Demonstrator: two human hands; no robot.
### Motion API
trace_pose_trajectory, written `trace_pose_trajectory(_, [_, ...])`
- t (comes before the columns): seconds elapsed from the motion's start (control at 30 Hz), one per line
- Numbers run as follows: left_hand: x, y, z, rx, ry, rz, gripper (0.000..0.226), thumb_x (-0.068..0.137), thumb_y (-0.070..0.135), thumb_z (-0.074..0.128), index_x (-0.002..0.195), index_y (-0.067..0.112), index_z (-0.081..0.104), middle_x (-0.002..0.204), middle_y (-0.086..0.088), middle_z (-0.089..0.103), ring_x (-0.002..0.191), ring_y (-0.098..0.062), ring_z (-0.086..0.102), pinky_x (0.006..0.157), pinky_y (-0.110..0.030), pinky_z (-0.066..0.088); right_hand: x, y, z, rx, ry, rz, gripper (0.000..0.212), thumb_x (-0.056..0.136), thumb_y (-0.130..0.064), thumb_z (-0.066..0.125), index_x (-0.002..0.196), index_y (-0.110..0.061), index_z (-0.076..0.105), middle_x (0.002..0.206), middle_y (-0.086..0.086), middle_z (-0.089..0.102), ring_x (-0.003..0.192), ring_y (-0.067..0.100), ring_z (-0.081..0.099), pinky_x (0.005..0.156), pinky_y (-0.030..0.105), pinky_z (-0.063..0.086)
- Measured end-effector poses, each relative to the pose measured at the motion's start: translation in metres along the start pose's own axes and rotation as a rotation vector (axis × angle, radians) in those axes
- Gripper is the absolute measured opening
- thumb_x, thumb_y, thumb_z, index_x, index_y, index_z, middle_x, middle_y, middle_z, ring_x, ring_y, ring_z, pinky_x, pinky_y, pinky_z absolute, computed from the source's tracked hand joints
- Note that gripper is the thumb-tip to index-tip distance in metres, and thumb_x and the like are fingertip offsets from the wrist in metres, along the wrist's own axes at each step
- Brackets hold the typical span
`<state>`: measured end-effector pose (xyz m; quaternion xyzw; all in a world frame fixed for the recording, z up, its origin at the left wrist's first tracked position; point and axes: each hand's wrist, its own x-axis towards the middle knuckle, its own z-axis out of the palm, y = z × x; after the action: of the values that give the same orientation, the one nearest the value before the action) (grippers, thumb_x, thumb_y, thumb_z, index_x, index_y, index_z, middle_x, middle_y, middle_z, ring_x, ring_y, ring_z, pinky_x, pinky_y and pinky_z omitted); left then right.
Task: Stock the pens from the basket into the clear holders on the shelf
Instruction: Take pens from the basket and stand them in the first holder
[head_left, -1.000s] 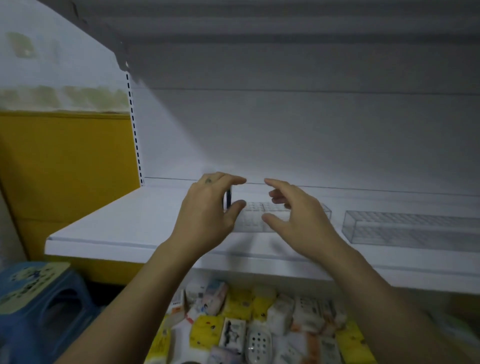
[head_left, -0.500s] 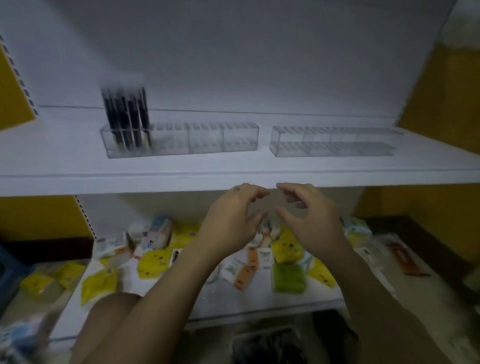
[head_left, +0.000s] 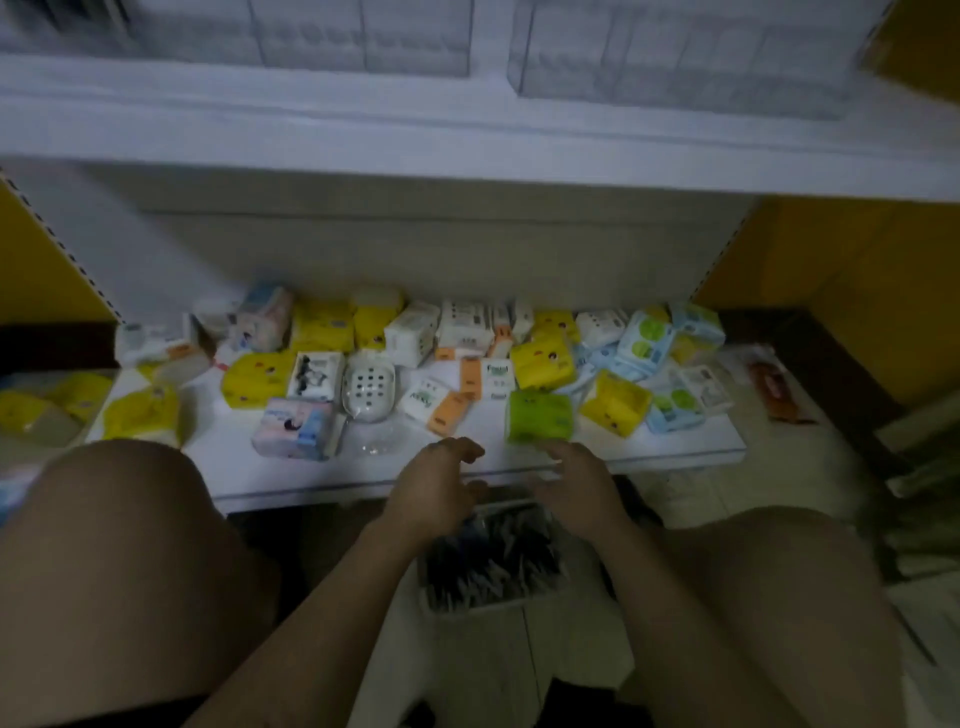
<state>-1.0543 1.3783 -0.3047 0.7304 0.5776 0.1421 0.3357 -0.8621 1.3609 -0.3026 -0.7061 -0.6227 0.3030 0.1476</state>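
Observation:
A clear basket (head_left: 467, 603) full of dark pens (head_left: 493, 561) sits on the floor between my knees. My left hand (head_left: 436, 488) hovers over its far left corner, empty, fingers spread. My right hand (head_left: 576, 483) hovers over its far right corner, also empty with fingers apart. Two clear holders (head_left: 363, 36) (head_left: 675, 52) stand on the white upper shelf (head_left: 467, 135) at the top edge of the head view, blurred; their contents cannot be made out.
The lower white shelf (head_left: 467, 473) carries several tissue packs, among them a green one (head_left: 540, 423) just beyond my right hand. My knees (head_left: 130, 545) (head_left: 769, 597) flank the basket. Yellow panels (head_left: 857, 312) stand at both sides.
My view has swung down from the upper shelf to the floor. Both hands have dropped from the holder, past the shelf edge, to just above the pen basket.

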Motion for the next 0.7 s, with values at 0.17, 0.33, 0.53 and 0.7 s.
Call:
trace_pose_trajectory(0.17, [-0.006,-0.034,0.046,-0.039,-0.120,-0.168,0.022,0.085,0.017,0.064,0.107,0.015,0.068,0.108,-0.004,0.067,0.103,-0.022,0.062,0.087,-0.024,0.047,0.017,0.029,0.035,-0.021,-0.150,0.058,0.045,0.082,-0.048,0.064,0.122,-0.028,0.059,0.123,0.001,0.061,0.110,0.027,0.060,0.090,0.044,0.052])
trace_pose_trajectory(0.33, [0.000,-0.063,0.086,-0.023,-0.258,-0.331,0.033,0.083,0.023,0.068,0.114,0.014,0.064,0.112,-0.005,0.065,0.104,-0.022,0.062,0.084,-0.026,0.050,0.028,0.048,0.050,-0.037,-0.203,0.051,0.019,0.086,-0.028,0.064,0.100,-0.014,0.065,0.096,0.007,0.065,0.089,0.025,0.061,0.078,0.039,0.052])
trace_pose_trajectory(0.53, [0.015,-0.077,0.121,-0.034,-0.399,-0.433,0.038,0.087,0.025,0.066,0.120,0.008,0.058,0.114,-0.006,0.060,0.100,-0.021,0.058,0.076,-0.024,0.046,0.051,0.084,0.079,-0.075,-0.402,0.199,0.021,0.095,-0.018,0.054,0.081,-0.002,0.054,0.075,0.011,0.048,0.067,0.021,0.047,0.061,0.026,0.035])
trace_pose_trajectory(0.7, [0.016,-0.102,0.141,-0.024,-0.459,-0.561,0.032,0.085,0.025,0.067,0.112,0.008,0.064,0.115,-0.012,0.061,0.099,-0.025,0.060,0.081,-0.030,0.051,0.064,0.099,0.099,-0.074,-0.514,0.328,0.033,0.099,-0.019,0.048,0.114,0.007,0.063,0.108,0.022,0.065,0.100,0.033,0.060,0.092,0.025,0.043])
